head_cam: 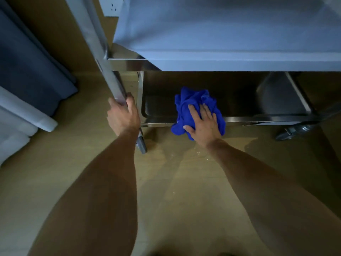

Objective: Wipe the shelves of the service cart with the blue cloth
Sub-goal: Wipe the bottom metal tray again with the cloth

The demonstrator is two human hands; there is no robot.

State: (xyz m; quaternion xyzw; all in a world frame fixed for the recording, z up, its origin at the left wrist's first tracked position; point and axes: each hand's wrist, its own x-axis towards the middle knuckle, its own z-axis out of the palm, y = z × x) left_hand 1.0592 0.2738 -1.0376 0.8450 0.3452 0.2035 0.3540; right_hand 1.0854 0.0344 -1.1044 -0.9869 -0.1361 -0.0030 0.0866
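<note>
A steel service cart stands in front of me; its upper shelf [221,43] fills the top of the view and its dark bottom shelf [239,100] lies below it. The crumpled blue cloth [191,100] rests on the bottom shelf's front rim, hanging partly over the edge. My right hand [203,122] presses flat on the cloth with fingers spread. Around the cart's slanted steel handle bar [103,58], at the left, my left hand [122,117] is wrapped.
A dark curtain [31,67] and white fabric [20,115] hang at the left. A caster wheel [293,132] sits under the cart's right end. Wooden floor [175,182] with small white specks lies under my arms. A wall socket [112,7] is behind.
</note>
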